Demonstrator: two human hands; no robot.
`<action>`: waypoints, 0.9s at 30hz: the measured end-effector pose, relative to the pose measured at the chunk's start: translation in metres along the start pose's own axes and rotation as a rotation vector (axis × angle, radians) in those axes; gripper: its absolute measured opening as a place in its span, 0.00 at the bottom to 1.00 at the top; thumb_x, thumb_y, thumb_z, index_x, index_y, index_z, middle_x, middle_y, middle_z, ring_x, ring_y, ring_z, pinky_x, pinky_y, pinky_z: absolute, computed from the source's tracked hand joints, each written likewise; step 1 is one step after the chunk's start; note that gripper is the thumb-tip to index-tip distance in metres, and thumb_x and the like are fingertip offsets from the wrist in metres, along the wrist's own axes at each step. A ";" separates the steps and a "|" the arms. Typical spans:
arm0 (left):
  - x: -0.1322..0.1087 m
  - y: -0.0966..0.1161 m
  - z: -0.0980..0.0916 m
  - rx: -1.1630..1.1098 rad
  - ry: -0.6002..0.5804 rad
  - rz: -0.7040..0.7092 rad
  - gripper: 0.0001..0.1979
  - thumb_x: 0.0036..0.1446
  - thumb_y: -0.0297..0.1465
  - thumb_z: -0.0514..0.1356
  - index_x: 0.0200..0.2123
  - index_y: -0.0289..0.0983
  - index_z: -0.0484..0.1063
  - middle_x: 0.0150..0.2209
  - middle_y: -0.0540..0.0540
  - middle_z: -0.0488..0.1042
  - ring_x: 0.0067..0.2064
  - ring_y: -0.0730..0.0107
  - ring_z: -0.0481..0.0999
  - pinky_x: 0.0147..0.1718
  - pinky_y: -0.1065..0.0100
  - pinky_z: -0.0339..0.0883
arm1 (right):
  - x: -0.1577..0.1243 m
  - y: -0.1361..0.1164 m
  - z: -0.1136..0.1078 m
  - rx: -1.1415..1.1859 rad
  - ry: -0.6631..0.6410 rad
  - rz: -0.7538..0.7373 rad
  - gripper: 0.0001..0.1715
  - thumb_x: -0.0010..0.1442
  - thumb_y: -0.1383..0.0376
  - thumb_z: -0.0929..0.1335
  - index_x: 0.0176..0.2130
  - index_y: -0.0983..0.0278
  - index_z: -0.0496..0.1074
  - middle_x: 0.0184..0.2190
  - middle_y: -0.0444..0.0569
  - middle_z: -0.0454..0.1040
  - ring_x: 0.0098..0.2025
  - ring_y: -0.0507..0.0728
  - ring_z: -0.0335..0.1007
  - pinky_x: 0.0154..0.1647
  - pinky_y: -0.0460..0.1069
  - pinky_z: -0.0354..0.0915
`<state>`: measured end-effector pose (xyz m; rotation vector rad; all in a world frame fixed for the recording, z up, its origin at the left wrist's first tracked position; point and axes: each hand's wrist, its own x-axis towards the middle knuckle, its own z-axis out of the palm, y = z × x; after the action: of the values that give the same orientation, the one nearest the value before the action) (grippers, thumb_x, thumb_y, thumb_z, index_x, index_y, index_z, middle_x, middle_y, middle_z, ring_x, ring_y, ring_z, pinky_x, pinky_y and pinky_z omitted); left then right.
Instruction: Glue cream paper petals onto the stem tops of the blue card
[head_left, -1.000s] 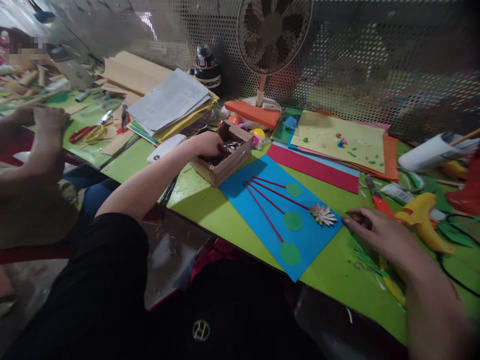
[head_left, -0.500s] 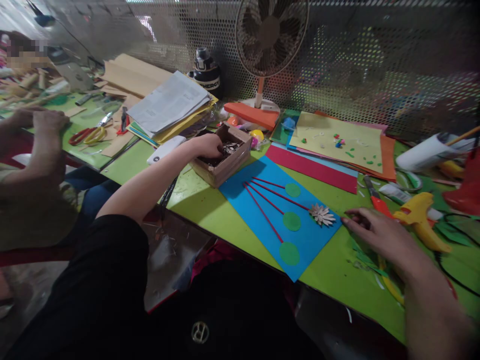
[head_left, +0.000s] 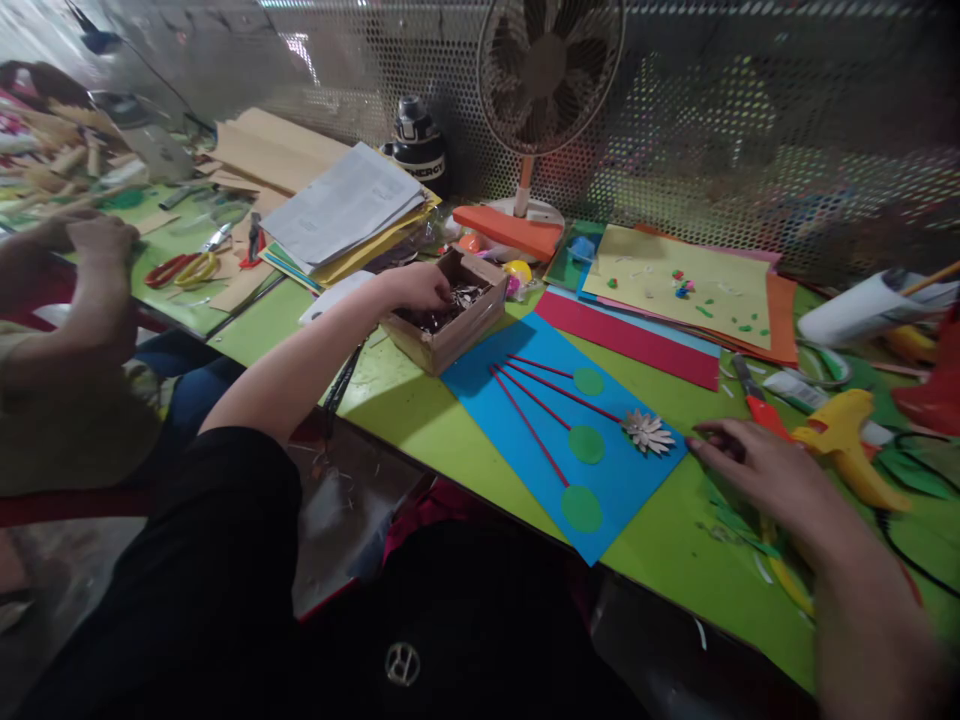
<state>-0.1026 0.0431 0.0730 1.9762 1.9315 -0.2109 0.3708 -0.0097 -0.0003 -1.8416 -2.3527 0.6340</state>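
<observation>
My left hand (head_left: 420, 288) reaches over the rim of a small brown cardboard box (head_left: 450, 345), its fingers bent down among small dark and pale flakes (head_left: 466, 296). Whatever sits between those fingertips is hidden. Beside the box lies a blue sheet (head_left: 517, 440) bearing red stems (head_left: 534, 430), green paper circles (head_left: 582, 508) and a pale petalled flower (head_left: 648, 431). At the sheet's right corner rests my right hand (head_left: 757, 470), loosely curled, with thumb and fingers apart and nothing seen in it.
Near my right hand are a yellow glue gun (head_left: 847, 440), a red-handled cutter (head_left: 761, 400) and green scraps. Behind stand a fan (head_left: 544, 70) and a black bottle (head_left: 418, 150). Stacked papers (head_left: 345, 205) lie left of centre. A co-worker's hands (head_left: 97, 235) are at far left.
My left hand stays in the box, its fingers shifted slightly among the flakes. The whole view has drifted a little; my right hand keeps its place by the sheet's corner.
</observation>
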 end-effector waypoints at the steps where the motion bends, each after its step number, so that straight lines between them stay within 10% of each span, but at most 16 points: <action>1: -0.002 -0.001 -0.001 -0.064 -0.017 -0.028 0.17 0.51 0.34 0.58 0.43 0.39 0.79 0.31 0.48 0.80 0.31 0.69 0.78 0.33 0.70 0.69 | 0.000 0.000 0.000 0.001 -0.002 -0.002 0.29 0.54 0.42 0.61 0.41 0.62 0.71 0.38 0.53 0.75 0.39 0.63 0.72 0.37 0.54 0.65; 13: -0.033 0.001 -0.023 -0.259 0.184 0.065 0.17 0.61 0.38 0.57 0.49 0.35 0.72 0.41 0.40 0.79 0.43 0.64 0.78 0.37 0.63 0.69 | 0.000 0.003 0.002 -0.043 0.023 -0.024 0.26 0.56 0.45 0.62 0.40 0.61 0.71 0.37 0.53 0.76 0.39 0.62 0.72 0.36 0.54 0.65; 21: -0.058 0.069 -0.020 -0.346 0.272 0.268 0.19 0.65 0.37 0.55 0.52 0.32 0.72 0.39 0.40 0.79 0.41 0.64 0.79 0.39 0.62 0.72 | -0.001 0.004 0.003 -0.073 0.054 -0.064 0.25 0.59 0.48 0.62 0.42 0.63 0.73 0.39 0.54 0.76 0.40 0.62 0.72 0.36 0.53 0.64; 27: -0.052 0.132 0.023 -0.419 0.234 0.652 0.13 0.61 0.34 0.59 0.45 0.34 0.78 0.35 0.43 0.81 0.36 0.69 0.80 0.36 0.67 0.74 | -0.005 -0.004 -0.005 -0.045 0.142 -0.084 0.22 0.61 0.50 0.63 0.43 0.63 0.74 0.37 0.53 0.75 0.37 0.61 0.71 0.36 0.53 0.64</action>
<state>0.0285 -0.0127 0.0903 2.2573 1.2027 0.5668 0.3698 -0.0139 0.0066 -1.7326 -2.3548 0.4290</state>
